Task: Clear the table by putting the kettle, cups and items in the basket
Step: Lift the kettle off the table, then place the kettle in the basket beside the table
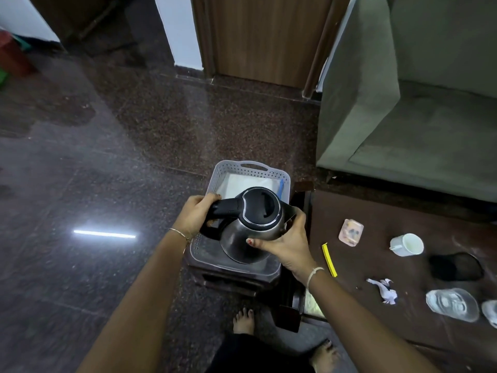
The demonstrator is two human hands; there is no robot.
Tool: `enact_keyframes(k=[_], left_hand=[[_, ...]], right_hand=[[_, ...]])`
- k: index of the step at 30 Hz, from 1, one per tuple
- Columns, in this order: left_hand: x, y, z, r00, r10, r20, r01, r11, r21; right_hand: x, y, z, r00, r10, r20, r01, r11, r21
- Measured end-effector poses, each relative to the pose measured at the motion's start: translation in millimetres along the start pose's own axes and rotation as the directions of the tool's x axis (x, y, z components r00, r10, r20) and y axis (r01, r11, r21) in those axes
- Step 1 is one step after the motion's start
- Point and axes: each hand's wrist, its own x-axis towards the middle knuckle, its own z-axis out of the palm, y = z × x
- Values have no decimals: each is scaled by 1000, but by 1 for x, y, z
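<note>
Fingers of the left hand (194,215) were wrapped around the black handle of the kettle (251,224), while the right hand (286,242) spread its fingers against the steel body, thumb pressed on the near side. Both held the kettle just over the basket (251,168), which sat on a small stool beside the table (376,254). Judging by this, the kettle was being lowered in; next came setting it down upright. A white cup (406,244) waited on the table.

basket (251,170) far half open | kettle (252,224) fills near half
</note>
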Motion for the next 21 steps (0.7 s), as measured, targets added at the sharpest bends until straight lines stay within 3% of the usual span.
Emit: enact_keyframes(k=[7, 21], left_hand=[[13, -20, -3, 998, -17, -64, 32, 968, 247], [18, -52, 2, 990, -57, -133, 92, 955, 281]], right_hand=[[-1, 16, 25, 997, 15, -71, -22, 995, -94], [-4, 44, 43, 992, 56, -115, -69, 991, -116]])
